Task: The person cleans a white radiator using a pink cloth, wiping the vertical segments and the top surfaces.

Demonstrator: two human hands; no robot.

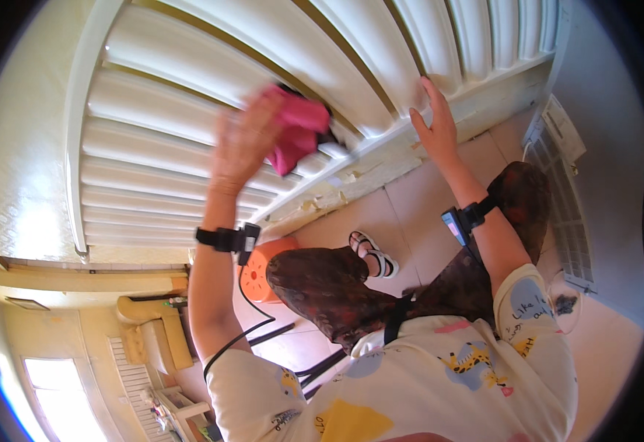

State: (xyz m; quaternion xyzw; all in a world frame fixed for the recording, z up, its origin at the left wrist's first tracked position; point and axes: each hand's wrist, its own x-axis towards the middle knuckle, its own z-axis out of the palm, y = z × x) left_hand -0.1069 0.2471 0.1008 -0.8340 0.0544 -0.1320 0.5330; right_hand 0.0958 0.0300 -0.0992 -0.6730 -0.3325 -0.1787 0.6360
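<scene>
A white slatted radiator [152, 90] fills the upper part of the view. My left hand [250, 140], smeared by motion, holds a pink cloth [298, 129] with dark parts against the slats. The cloth bunches out to the right of the fingers. My right hand [438, 127] is at the radiator's lower edge, thumb and fingers apart, with the fingertips at a slat and no object in it. Each wrist wears a black strap with a small device.
An orange stool [261, 269] stands beside my bent knee. At the right is a large grey panel [609, 140] with a vented grille [569, 228] next to it. Peeling wall [351, 177] runs under the radiator. A tan sofa [152, 331] is far off at the lower left.
</scene>
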